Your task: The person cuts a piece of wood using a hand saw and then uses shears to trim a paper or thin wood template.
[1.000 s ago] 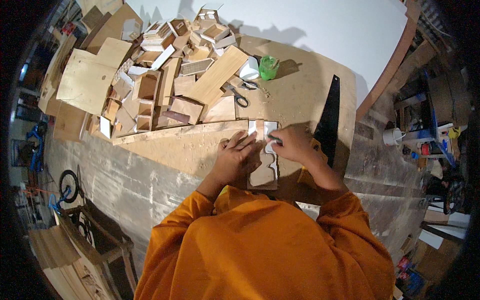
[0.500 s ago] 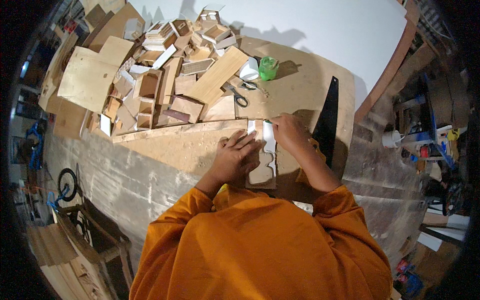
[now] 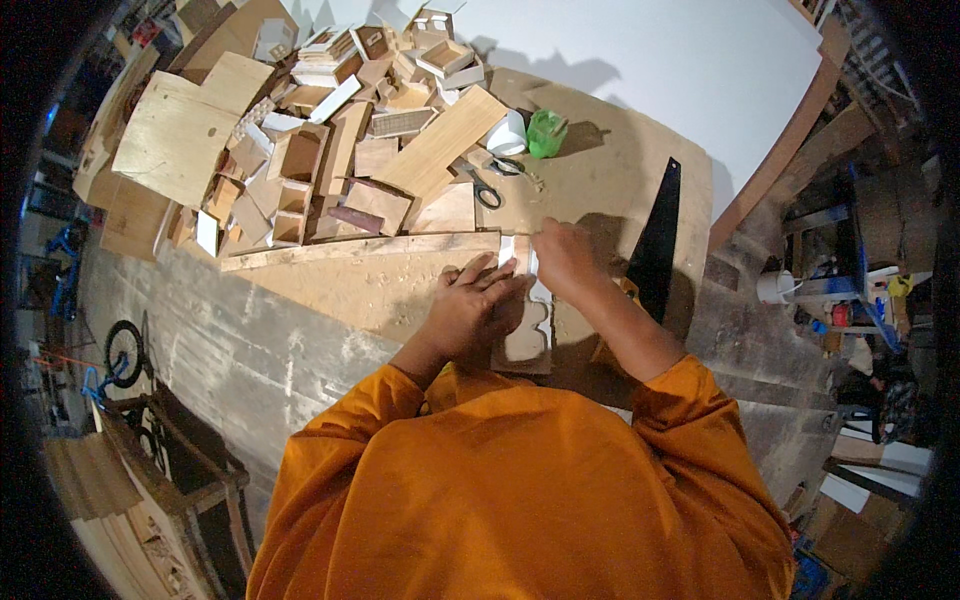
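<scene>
My left hand (image 3: 478,300) lies with fingers apart on a narrow wooden workpiece (image 3: 525,345), which has a curved cut outline and white strips at its upper end. My right hand (image 3: 565,262) is closed over the top right of that piece, fingertips curled; what it grips is hidden. Behind the hands runs a long wooden batten (image 3: 370,247). A black hand saw (image 3: 660,250) with a yellow handle lies to the right. Black scissors (image 3: 488,195) lie above the batten.
A pile of wooden offcuts and small boxes (image 3: 400,130) covers the table's back left. A white cup (image 3: 506,134) and a green plastic container (image 3: 547,133) stand beside it. A large white sheet (image 3: 690,70) lies behind. A bicycle (image 3: 122,355) is at left, a white bucket (image 3: 775,287) at right.
My right hand has moved upward along the workpiece, away from me; the small green item that showed in its fingers is now hidden. My left hand has stayed nearly in place.
</scene>
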